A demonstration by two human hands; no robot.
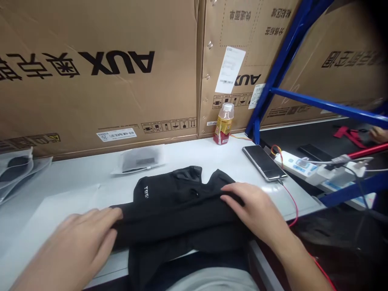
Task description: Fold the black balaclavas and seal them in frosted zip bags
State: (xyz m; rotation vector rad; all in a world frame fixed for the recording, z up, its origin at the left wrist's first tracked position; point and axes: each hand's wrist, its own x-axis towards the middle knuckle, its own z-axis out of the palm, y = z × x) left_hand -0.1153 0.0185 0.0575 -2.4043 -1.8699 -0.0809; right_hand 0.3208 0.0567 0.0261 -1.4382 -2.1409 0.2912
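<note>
Head view: my left hand (81, 234) and right hand (248, 206) are well apart, each closed on one end of a long fold in a black garment (172, 226). It lies across the near part of the white table (236, 161), right before me, its lower part dropping past the near edge by the grey cloth (212, 279) at my lap. White lettering shows on its upper left part; my fingers hide the ends of the fold.

Behind, a large cardboard box (100, 101) and a second box (230, 36), both with upside-down print, wall off the far side. A clear packet (139, 159) lies just beyond the garment, and bagged dark items (18, 173) crowd the left edge. Before the second box stands a bottle (223, 125) with a red and yellow label.

Past my right hand a phone (264, 161) lies near the table's right edge, its red cable (295, 206) running down near my forearm. A blue frame (281, 52) rises behind it, cutting across more cardboard. Further right, on a dark surface, I see a white power strip (295, 165) with plugs, a red strap (350, 135) and, blurred, another person's hand (378, 133).
</note>
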